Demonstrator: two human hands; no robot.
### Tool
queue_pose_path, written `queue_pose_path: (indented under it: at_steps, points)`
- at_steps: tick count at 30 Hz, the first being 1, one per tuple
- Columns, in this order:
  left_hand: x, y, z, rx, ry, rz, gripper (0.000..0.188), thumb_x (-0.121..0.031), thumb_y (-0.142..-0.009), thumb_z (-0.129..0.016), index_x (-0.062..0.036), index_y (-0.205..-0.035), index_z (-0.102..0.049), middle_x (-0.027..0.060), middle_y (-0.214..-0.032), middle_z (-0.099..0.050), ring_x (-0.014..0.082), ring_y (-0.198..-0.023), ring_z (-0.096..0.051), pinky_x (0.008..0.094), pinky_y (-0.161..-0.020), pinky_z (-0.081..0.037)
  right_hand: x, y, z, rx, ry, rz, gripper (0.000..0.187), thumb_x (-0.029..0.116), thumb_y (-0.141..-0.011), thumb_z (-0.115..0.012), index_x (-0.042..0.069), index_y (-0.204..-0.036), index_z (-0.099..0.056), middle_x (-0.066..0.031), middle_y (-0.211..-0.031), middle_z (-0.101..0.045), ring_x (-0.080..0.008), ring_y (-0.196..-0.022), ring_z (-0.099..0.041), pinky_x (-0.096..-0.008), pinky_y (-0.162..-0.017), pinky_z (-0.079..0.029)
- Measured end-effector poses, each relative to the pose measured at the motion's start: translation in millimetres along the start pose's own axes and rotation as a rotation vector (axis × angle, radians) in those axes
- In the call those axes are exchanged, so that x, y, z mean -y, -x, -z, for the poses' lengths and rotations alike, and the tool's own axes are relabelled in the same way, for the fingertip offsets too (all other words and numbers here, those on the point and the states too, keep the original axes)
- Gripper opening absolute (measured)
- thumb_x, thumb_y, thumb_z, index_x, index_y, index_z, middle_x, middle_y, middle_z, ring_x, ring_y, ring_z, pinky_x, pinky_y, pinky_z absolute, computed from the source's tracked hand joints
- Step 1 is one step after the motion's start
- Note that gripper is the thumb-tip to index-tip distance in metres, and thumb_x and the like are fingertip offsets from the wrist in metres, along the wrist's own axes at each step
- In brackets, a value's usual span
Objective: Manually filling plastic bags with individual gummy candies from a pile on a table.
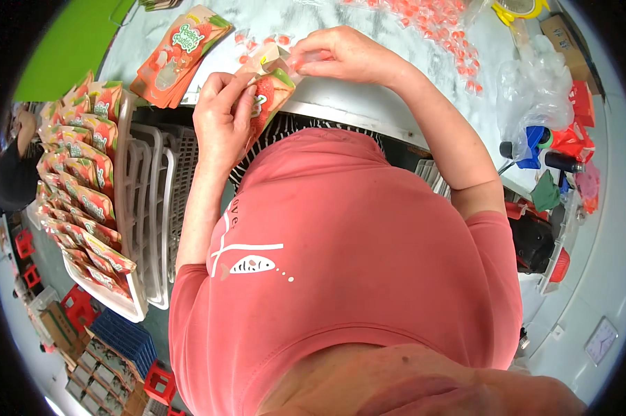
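Note:
My left hand (223,114) grips a red and green printed pouch (270,104) by its side, at the near edge of the table. The pouch is tilted, and its top stands open. At that opening my right hand (351,57) has its fingers closed round small clear-wrapped red candies (313,58), mostly hidden by the fingers. A few loose wrapped candies (242,37) lie just beyond the pouch. To the left, a stack of flat pouches (170,66) of the same print rests on the table.
A spread of wrapped candies (458,50) covers the table's far right. Left of me, a white crate (134,295) holds rows of filled pouches (84,180). Clear plastic bags (531,90) and a yellow-rimmed item (521,10) sit at the right. Red stools (160,383) stand on the floor behind.

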State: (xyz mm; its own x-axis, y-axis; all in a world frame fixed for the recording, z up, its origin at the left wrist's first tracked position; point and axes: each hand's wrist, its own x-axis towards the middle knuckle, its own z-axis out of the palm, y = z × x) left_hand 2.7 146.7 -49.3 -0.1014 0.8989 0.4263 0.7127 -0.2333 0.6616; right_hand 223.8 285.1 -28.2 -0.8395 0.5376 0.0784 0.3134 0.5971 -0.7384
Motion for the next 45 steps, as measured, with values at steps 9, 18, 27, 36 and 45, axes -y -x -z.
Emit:
queue_pose_path:
  at_steps: [9, 18, 27, 36, 45]
  points:
    - [12.3, -27.8, -13.3, 0.057, -0.091, -0.117, 0.018, -0.008, -0.084, -0.074, -0.0059, -0.102, -0.074, 0.0088, -0.085, -0.060, 0.0253, -0.079, -0.063, 0.0382, -0.071, -0.051, 21.2, -38.2, 13.7, 0.254, 0.562, -0.101, 0.024, 0.024, -0.085, -0.067, 0.011, -0.105, -0.068, -0.0108, -0.098, -0.070, -0.0319, -0.089, -0.068, -0.0435, -0.075, -0.054]
    - [22.0, -48.6, -9.4, 0.050, -0.072, -0.044, 0.018, -0.007, -0.086, -0.072, -0.0046, -0.104, -0.074, 0.0098, -0.085, -0.059, 0.0273, -0.084, -0.062, 0.0387, -0.074, -0.051, -15.1, -55.7, 11.2, 0.049, -0.325, -0.278, 0.029, 0.021, -0.084, -0.075, 0.005, -0.107, -0.067, -0.0027, -0.089, -0.066, -0.0100, -0.081, -0.058, -0.0276, -0.070, -0.048]
    - [29.9, -50.0, -12.0, 0.063, -0.031, 0.009, 0.020, -0.006, -0.087, -0.071, -0.0044, -0.106, -0.074, 0.0102, -0.087, -0.061, 0.0273, -0.084, -0.064, 0.0373, -0.075, -0.052, -26.5, -63.2, -14.6, -0.052, -0.584, -0.354, 0.028, 0.031, -0.100, -0.063, 0.004, -0.109, -0.068, 0.0013, -0.100, -0.064, -0.0067, -0.085, -0.057, -0.0254, -0.072, -0.049]
    - [26.5, -50.9, -16.9, 0.127, -0.044, 0.052, 0.018, -0.006, -0.087, -0.071, -0.0044, -0.105, -0.074, 0.0101, -0.088, -0.063, 0.0263, -0.086, -0.065, 0.0367, -0.076, -0.053, -36.7, -61.2, -30.5, -0.384, -0.334, -0.268, 0.024, 0.026, -0.099, -0.061, 0.002, -0.103, -0.066, -0.0067, -0.097, -0.065, -0.0106, -0.074, -0.060, -0.0283, -0.059, -0.052]
    - [19.3, -57.2, -27.3, 0.137, -0.040, 0.044, 0.019, -0.007, -0.087, -0.071, -0.0050, -0.105, -0.074, 0.0098, -0.086, -0.062, 0.0263, -0.083, -0.064, 0.0367, -0.075, -0.053, -55.0, -66.3, -39.3, -0.754, 0.138, -0.061, 0.014, 0.018, -0.092, -0.070, 0.005, -0.094, -0.067, -0.0075, -0.089, -0.059, -0.0189, -0.067, -0.064, -0.0321, -0.059, -0.052]
